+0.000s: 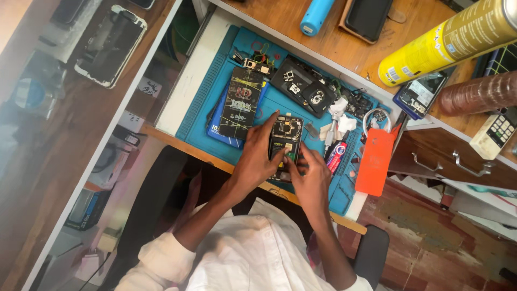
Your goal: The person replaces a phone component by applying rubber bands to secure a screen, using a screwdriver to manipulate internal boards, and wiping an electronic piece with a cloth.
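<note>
- The opened phone (285, 141) lies back-off on the blue mat (200, 102), near the mat's front edge, its boards and parts showing.
- The left hand (257, 156) lies on the phone's left edge, fingers spread along it, the forefinger reaching toward 12 o'clock; the thumb presses down near a small green part (291, 156) at the phone's lower middle.
- The right hand (311, 175) comes in from 5 o'clock, its fingertips pinched together just beside that green part; whether they actually clamp it I cannot tell.
- At 9 o'clock of the phone, touching the left hand's fingers, lies a black pack (241, 102) on top of a blue one.
- At 12 o'clock sit loose black frames (302, 86) and small parts.
- At 3 o'clock lie a glue tube (336, 156), a pen-like tool (329, 134) and white wipes (338, 108).
- Further toward 3 o'clock an orange case (375, 160) hangs over the mat's edge.
- At 1 o'clock, well apart, a yellow spray can (447, 43) lies on the wooden top, another phone (421, 94) just under it.
- At 12 o'clock, far off, stands a blue cylinder (316, 16).
</note>
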